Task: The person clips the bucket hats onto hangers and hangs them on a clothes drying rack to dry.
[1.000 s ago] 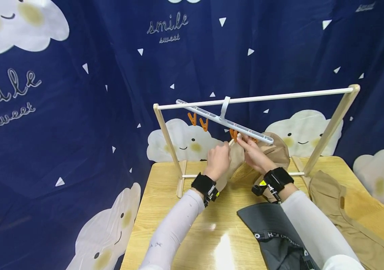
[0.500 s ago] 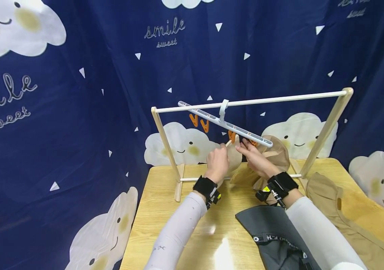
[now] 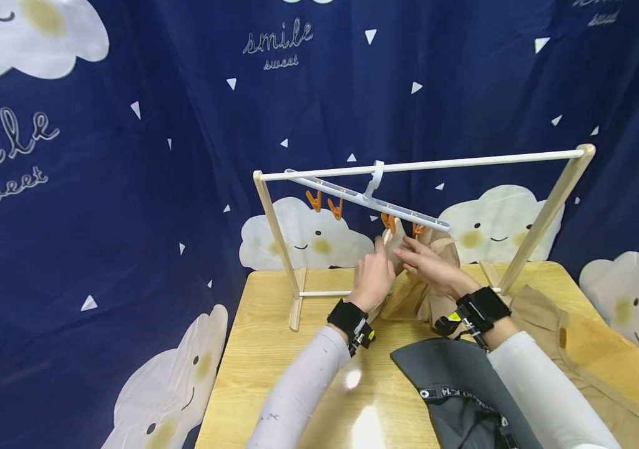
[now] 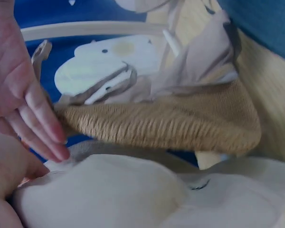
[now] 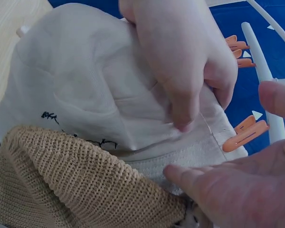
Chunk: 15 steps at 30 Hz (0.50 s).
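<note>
Presently, we judge that we are at the step of fastening the cream cloth hat with dark stitched lettering (image 5: 71, 61) to the pale grey plastic bar hanger (image 3: 364, 198), which hangs by its hook from the white round rod (image 3: 482, 160) near the centre of the head view. The hat is below the hanger, between our two hands. Our left hand (image 3: 373, 276) grasps its edge, with fingers bent on the cloth. Our right hand (image 3: 432, 266) grips nothing; its fingers are rather straight, and whether they touch the hat we cannot tell. One orange plastic clip (image 5: 247, 135), at the right of the right wrist view, overlaps the hat's corner and seems to bite it. The brown knitted hat (image 5: 80, 175) is just beside, at lower left. The next move, we think, calls for checking this bite before we release the edge, because a shallow one could slip.
</note>
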Available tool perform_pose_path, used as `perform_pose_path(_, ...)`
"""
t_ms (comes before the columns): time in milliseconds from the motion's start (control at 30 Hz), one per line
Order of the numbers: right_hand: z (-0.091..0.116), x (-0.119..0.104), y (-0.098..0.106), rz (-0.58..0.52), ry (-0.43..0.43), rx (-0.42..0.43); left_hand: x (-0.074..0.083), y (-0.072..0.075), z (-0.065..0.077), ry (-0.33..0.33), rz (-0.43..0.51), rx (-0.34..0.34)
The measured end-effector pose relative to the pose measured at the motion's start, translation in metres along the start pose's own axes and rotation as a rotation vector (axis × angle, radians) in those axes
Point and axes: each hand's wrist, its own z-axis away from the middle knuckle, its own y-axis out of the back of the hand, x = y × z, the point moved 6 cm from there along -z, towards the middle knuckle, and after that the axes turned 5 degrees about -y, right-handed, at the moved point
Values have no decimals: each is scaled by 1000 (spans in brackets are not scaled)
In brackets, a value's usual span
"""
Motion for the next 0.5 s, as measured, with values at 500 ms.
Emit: perform_pose_path(500,26,10,15,-105,195,61,1,-1,43,14,-13,116)
